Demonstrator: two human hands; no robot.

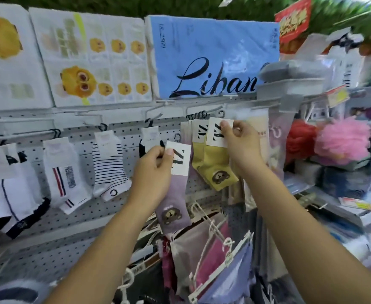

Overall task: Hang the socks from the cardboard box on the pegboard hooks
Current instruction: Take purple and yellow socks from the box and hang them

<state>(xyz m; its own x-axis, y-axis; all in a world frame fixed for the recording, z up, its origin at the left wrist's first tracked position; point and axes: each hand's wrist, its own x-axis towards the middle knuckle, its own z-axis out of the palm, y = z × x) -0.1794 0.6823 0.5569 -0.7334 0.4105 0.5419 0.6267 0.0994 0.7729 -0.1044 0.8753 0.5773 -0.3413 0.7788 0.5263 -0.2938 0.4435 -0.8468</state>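
Lilac sock [177, 194], yellow sock [209, 161], bear-face motifs [171, 215]

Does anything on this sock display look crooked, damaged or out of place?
Nothing looks damaged. Only the purple sock is off the hooks: the left hand holds it tilted by its card, while the right hand pinches the card of the yellow sock.

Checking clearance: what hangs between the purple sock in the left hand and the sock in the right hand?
Head view: one more tagged yellow sock hangs there.
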